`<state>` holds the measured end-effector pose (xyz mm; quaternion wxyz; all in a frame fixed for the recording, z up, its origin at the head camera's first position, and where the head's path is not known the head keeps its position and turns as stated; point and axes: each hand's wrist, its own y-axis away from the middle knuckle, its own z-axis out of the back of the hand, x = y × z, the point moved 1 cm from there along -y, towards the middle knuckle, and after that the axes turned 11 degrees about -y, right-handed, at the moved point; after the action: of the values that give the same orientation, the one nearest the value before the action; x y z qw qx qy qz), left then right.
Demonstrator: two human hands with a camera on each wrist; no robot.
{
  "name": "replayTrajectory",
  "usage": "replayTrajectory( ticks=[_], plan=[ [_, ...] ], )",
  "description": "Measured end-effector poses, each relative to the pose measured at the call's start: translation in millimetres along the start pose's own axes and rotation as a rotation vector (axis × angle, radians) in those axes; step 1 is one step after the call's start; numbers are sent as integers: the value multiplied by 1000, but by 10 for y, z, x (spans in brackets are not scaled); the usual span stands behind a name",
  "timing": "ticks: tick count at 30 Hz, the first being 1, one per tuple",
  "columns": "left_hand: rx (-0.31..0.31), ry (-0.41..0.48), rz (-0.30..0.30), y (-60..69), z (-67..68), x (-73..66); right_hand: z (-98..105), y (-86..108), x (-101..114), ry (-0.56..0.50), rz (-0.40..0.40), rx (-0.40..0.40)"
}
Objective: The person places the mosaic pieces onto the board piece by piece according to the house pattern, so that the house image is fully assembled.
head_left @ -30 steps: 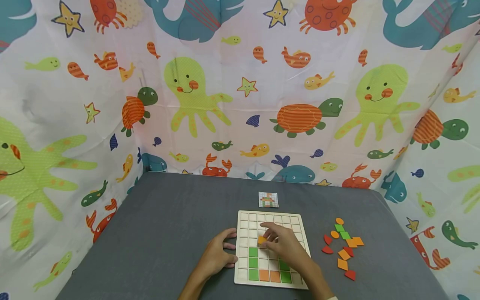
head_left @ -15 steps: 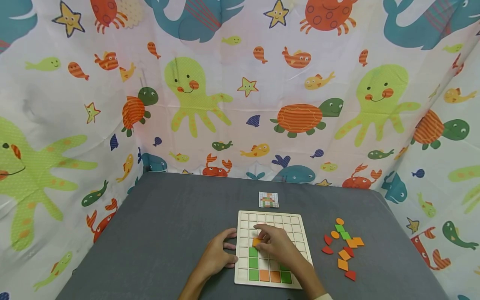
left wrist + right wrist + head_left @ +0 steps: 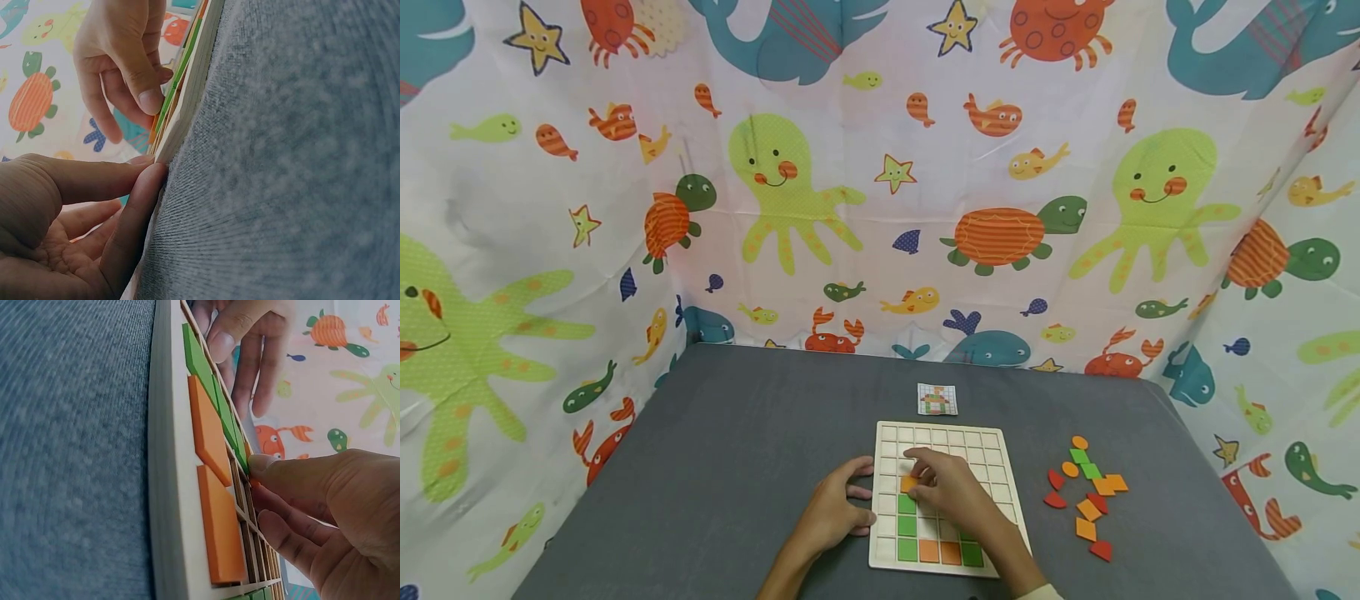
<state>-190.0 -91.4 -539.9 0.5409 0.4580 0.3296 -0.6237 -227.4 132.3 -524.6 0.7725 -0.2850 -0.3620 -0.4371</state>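
The wooden grid board (image 3: 992,454) lies on the grey cloth, with green squares (image 3: 907,526) and orange squares (image 3: 928,551) in its cells. At its left edge the left hand (image 3: 829,507) rests, thumb and fingertips touching the rim; the left wrist view shows that hand (image 3: 69,219) against the board's side. My right hand (image 3: 951,492) pinches an orange square (image 3: 908,483) at the cell just above the left green column. In the right wrist view the thumb of this hand (image 3: 325,506) lies on that piece, which is mostly hidden.
Loose orange, green and red pieces lie right of the board, among them an orange square (image 3: 1086,529) and a red piece (image 3: 1101,550). Behind the board is a small pattern card (image 3: 937,399). A printed sea-animal curtain (image 3: 880,317) stands around the table.
The right hand has moved left across the board with the orange square, which now lies over the cell above the green column. The left hand has stayed in place.
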Motion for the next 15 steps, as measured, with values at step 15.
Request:
replayTrajectory(
  ticks=[15],
  plan=[
    [3, -5, 8, -6, 0, 24, 7, 46, 31, -4, 6, -36]
  ],
)
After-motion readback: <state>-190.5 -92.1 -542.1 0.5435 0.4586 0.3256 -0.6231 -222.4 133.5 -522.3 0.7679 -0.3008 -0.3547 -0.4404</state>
